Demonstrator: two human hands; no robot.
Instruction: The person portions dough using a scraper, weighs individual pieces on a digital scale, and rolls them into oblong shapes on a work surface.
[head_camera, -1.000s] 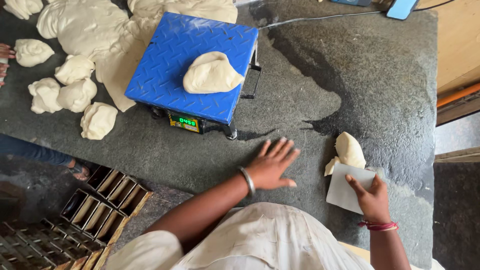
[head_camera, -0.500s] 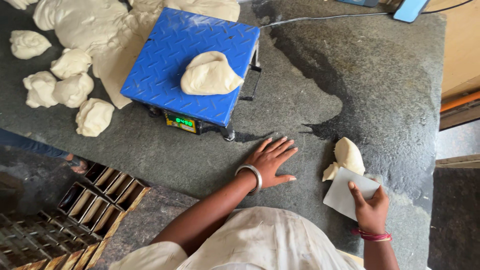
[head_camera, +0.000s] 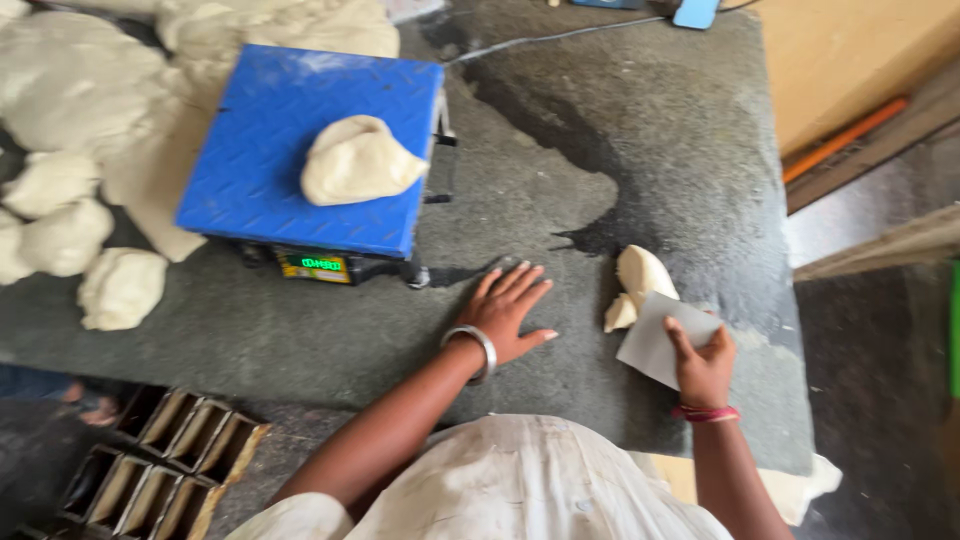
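**Here, one hand flat on the stone, the other on the scraper**

Here your left hand (head_camera: 510, 315) lay palm down on the dark stone counter (head_camera: 560, 140), fingers spread and straight, gripping nothing; a metal bangle (head_camera: 474, 347) sat on that wrist. Beyond those fingertips and off to their left stood the blue scale (head_camera: 290, 150), with a lump of dough (head_camera: 360, 160) resting on its platform and a green readout lit on its front edge.

Your right hand (head_camera: 703, 365) was closed on the near corner of a pale flat scraper (head_camera: 662, 335), thumb on top and the other fingers curled beneath it. The scraper's far edge touched a small piece of dough (head_camera: 638, 283) lying on the counter just past those fingers, between your two hands but nearer the right one. A red band (head_camera: 706, 412) ringed that wrist.

Well to the left of your left fingers, beyond the scale, lay a large mass of dough (head_camera: 80, 90) and several cut portions (head_camera: 120, 288). Nearer you on that side, below the counter edge, stood a row of metal loaf tins (head_camera: 170, 470).
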